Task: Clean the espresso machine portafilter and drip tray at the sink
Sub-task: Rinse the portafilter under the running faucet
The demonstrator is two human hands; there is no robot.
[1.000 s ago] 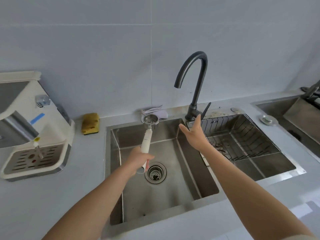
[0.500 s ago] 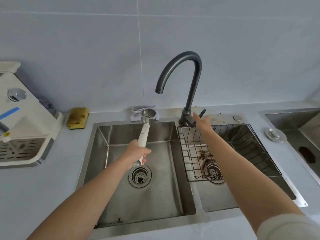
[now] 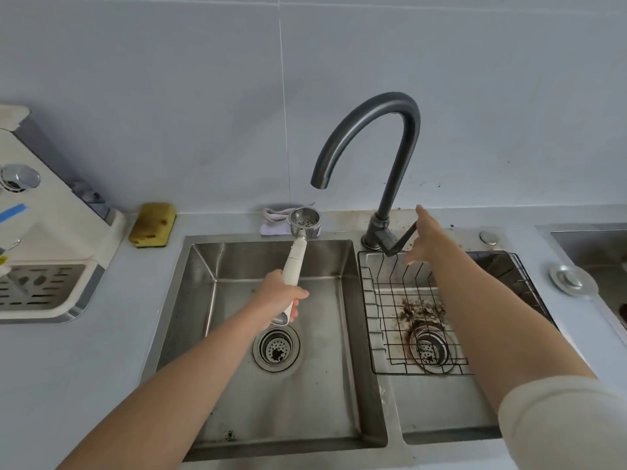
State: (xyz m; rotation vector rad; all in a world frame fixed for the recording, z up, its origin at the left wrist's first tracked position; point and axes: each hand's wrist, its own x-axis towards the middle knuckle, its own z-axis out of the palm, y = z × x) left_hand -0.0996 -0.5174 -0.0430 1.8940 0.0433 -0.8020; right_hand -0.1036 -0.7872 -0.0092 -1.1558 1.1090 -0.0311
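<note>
Gripping portafilter (image 3: pixel 297 254) in curled left hand (image 3: pixel 280 298), straight-fingered right hand (image 3: pixel 425 234) at tap lever (image 3: pixel 402 239); centre basket (image 3: pixel 304 221) beneath spout (image 3: pixel 319 183), open gently.

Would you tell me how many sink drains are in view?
2. One drain lies in the left basin, below the left hand; the other drain in the right basin, under the wire rack. The cropped sink at far right may hide another.

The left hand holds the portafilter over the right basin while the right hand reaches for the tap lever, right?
Not the right basin: the head view shows the left hand holding the portafilter over the left basin. The right hand does reach for the tap lever.
</note>
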